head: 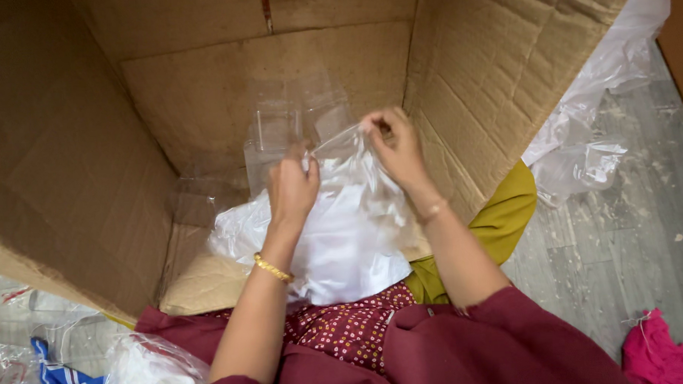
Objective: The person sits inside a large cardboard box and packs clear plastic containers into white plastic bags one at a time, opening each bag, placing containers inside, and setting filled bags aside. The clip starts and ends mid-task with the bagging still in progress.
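Note:
A clear plastic bag (350,229) with white cloth inside lies across my lap, its open end toward a big cardboard box. My left hand (292,188) pinches the bag's top edge on the left. My right hand (397,144) pinches the same edge on the right, fingers closed on the film. Both hands hold the bag's mouth at the opening of the cardboard box (202,98), which lies on its side with flaps spread. Several clear plastic packs (279,133) sit stacked deep inside the box, just beyond my hands.
Loose clear plastic sheeting (596,122) lies on the grey floor (631,242) at the right. A pink cloth (665,355) sits at the bottom right corner. More bagged items, one blue and white (60,376), lie at the bottom left.

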Motion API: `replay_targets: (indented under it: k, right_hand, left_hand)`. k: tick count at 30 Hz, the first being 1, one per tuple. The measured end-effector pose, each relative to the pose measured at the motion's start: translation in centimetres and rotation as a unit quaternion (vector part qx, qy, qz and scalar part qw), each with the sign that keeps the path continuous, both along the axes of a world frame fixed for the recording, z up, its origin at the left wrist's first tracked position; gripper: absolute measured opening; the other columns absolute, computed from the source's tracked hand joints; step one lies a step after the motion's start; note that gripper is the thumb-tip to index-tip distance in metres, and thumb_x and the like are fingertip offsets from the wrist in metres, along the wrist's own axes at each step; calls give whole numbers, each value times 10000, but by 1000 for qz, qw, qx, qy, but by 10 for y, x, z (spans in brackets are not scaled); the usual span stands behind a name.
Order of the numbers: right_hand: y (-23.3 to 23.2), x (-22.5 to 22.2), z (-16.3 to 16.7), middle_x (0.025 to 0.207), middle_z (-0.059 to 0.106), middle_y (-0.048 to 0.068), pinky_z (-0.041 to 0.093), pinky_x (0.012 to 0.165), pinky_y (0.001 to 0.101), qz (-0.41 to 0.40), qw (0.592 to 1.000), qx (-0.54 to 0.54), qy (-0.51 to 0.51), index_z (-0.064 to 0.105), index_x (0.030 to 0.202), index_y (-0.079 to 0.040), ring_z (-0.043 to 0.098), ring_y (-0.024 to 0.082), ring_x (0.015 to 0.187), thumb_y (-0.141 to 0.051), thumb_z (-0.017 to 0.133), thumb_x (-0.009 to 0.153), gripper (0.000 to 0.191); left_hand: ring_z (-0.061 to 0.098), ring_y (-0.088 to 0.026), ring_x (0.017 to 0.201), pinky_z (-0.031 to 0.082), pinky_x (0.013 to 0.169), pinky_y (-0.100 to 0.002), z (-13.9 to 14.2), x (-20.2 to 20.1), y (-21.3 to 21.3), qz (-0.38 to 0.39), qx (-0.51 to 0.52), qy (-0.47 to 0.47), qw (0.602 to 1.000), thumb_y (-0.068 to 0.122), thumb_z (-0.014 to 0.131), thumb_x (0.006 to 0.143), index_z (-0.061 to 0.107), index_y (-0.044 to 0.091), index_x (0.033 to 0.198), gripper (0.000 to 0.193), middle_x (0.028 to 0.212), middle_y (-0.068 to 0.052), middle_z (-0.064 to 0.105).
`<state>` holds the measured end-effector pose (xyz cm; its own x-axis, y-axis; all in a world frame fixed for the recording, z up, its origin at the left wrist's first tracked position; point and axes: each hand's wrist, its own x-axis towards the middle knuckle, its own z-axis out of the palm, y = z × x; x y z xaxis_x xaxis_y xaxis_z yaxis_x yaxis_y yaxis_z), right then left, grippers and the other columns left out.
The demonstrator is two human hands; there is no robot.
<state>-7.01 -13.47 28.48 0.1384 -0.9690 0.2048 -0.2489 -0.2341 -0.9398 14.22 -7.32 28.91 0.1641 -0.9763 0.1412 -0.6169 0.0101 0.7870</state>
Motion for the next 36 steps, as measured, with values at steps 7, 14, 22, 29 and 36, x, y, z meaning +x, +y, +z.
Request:
replay_targets:
  k: [7,14,22,29,36]
  right_hand:
    - [4,23,52,1133,721,88,542,936,330,-62,994,-73,46,636,1148,-38,683,192,1063,-52,581,1077,91]
    - [52,-22,61,1140,691,81,497,835,234,-73,992,-82,69,674,1306,-46,613,115,955,3,568,1042,288]
    - [24,-53,-58,1048,669,70,494,730,256,-42,991,123,-21,707,1174,-26,603,105,872,-95,579,1061,185]
    - [37,-64,-88,1116,691,57,550,885,339,67,833,211,-508,676,1164,-32,656,178,1016,-81,646,1125,69]
    - [80,-63,-58,1081,725,74,548,858,334,20,976,173,132,661,1197,31,682,193,979,-35,645,902,303]
  left_hand:
    - [681,-454,823,519,710,-532,53,-15,-5,13,-31,-34,999,114,685,906,685,34,1061,174,871,-249,701]
    - [663,-241,681,523,632,-390,52,-24,10,-49,-35,185,981,190,568,1013,604,55,1199,233,884,-144,692]
    - [623,-147,608,488,596,-322,-40,-33,-13,-35,158,203,966,299,609,947,743,87,1055,272,721,-85,686]
    - [629,-157,650,502,603,-337,-105,-41,-27,-48,293,310,903,308,606,1012,712,-3,937,337,749,-69,688]
    - [716,-246,843,546,763,-371,-99,-34,24,-161,279,159,933,124,609,898,709,8,1088,244,923,-143,732]
